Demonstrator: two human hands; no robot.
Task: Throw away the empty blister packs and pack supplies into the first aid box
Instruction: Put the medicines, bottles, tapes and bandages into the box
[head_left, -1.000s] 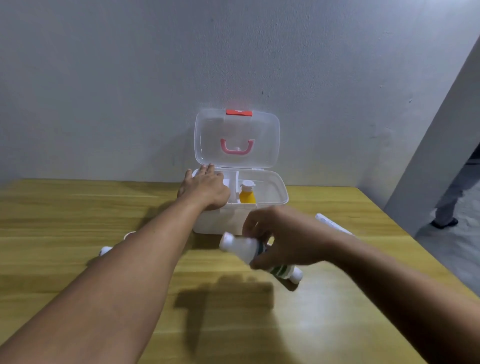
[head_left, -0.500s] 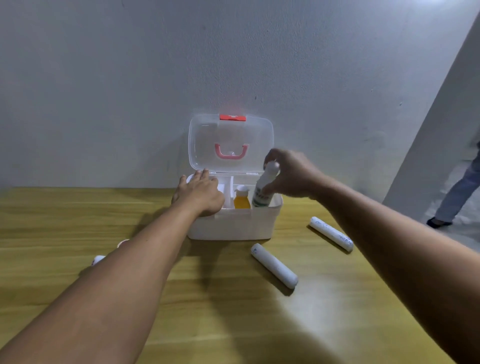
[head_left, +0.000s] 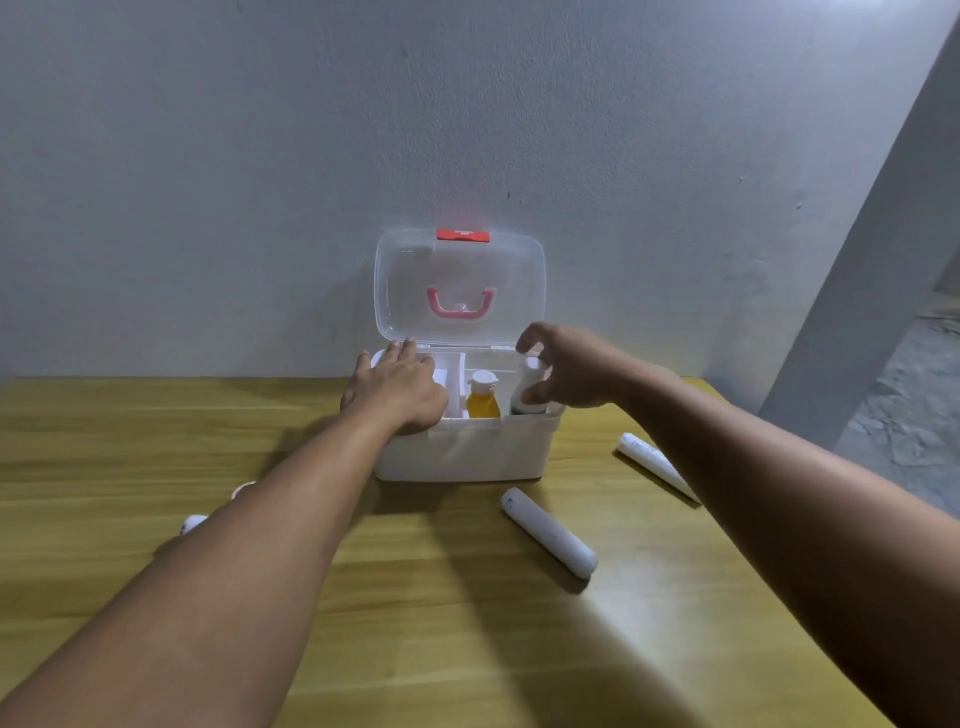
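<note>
Both hands at first aid box (head_left: 467, 447) (left (head_left: 400, 389) flat, right (head_left: 566, 371) curled)

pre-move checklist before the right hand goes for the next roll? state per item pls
1. Box lid open and upright: ok.
2. White bottle standing in the box's right compartment beside the orange bottle: ok.
3. Right hand clear of the white bottle: not ok, fingers spread but thumb is on or next to it.
4. Left hand steadying the first aid box: ok, resting flat on its left rim.
5. Next supplies reachable: ok, near roll and far roll lie free on the table.
6. Small white items by the left forearm identified: cannot tell, mostly hidden.
</note>
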